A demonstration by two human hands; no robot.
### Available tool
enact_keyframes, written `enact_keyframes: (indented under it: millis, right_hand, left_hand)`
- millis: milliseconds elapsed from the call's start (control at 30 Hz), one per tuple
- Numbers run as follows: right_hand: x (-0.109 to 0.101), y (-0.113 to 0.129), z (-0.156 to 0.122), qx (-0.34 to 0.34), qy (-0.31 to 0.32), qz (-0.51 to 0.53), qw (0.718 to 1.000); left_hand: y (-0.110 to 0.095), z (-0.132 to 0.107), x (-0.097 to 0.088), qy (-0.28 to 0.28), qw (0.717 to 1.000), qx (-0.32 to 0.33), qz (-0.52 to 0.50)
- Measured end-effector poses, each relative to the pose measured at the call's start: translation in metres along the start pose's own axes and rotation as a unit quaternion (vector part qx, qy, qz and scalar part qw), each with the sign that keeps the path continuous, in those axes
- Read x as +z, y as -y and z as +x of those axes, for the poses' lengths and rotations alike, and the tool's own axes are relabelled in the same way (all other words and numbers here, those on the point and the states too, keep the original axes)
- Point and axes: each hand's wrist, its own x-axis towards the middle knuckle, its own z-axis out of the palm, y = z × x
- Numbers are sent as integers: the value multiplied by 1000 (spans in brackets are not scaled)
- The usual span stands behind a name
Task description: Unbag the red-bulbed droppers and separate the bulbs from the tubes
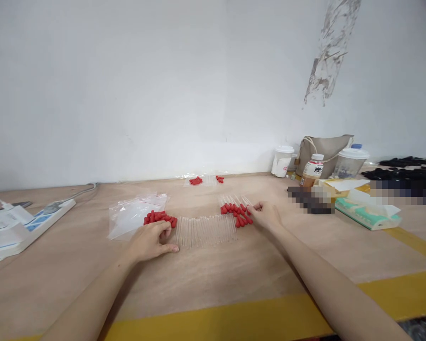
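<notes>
A row of thin clear glass tubes (pixel 206 231) lies side by side on the table, in front of me. At its left end my left hand (pixel 152 240) rests with the thumb stretched toward the tubes and the other fingers curled, apart from the thumb. A heap of red rubber bulbs (pixel 159 217) is just beyond those fingers. Right of the row lie several droppers (pixel 233 208), red bulbs on thin clear stems. My right hand (pixel 266 215) pinches the red bulb of a dropper (pixel 249 208) at that pile's right side.
Clear plastic bags (pixel 137 213) lie behind the left heap. Small bags with red pieces (pixel 196 180) sit by the wall. A power strip (pixel 31 229) is at left. Cups, a bottle (pixel 312 169), a grey pouch (pixel 319 149) and a tissue pack (pixel 367 213) stand at right.
</notes>
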Motion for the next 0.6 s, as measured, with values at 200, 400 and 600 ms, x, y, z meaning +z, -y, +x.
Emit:
enact_keyframes:
  millis: [200,400,600]
  right_hand:
    - [-2,22,-17,-78,-50,70,993]
    - [19,47,-56,-323,26,55,945]
    - [29,51,-70,-389,22,25,921]
  left_hand:
    - [-10,3,2,-152,988,25,-3]
    - [-38,12,24,-286,951,99,53]
    - [-52,16,40,-261,948,161,84]
